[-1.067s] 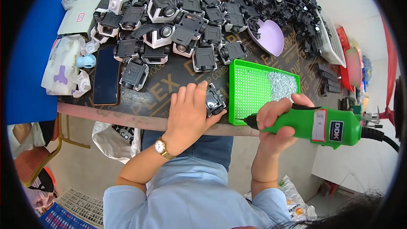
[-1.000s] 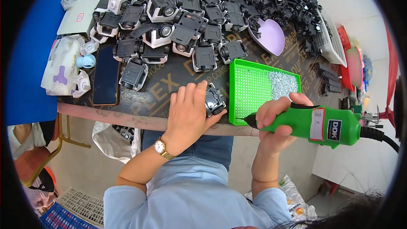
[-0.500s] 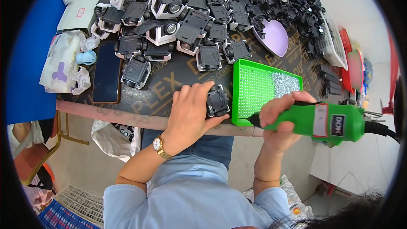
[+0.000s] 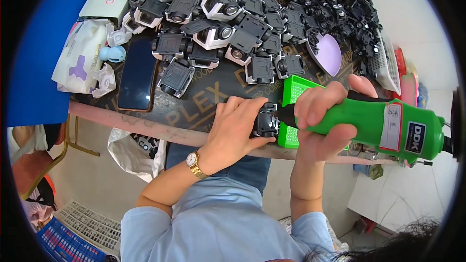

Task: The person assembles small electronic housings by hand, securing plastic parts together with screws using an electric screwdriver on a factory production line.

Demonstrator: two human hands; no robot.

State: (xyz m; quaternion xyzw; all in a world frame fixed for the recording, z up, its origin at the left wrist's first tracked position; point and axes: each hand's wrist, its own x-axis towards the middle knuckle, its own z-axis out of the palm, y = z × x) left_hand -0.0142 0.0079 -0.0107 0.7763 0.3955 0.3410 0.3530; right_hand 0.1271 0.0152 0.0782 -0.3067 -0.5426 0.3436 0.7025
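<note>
On the near edge of the table, my left hand grips a small black toy car body by its side, thumb at the near end and fingers at the far end. My right hand is wrapped round a green electric screwdriver held almost level. Its dark tip points left and meets the right side of the toy car; whether it sits on a screw is too small to tell. Partly hidden behind the screwdriver is a green perforated tray.
Black and white toy cars are heaped across the back, with black chassis parts at the far right. A lilac heart-shaped dish stands beyond the tray. A phone and a soft white pack lie at the left.
My right hand has lifted the screwdriver tip from the green tray's near corner across to the toy car. My left hand keeps its hold on the car. The whole view has shifted slightly.
</note>
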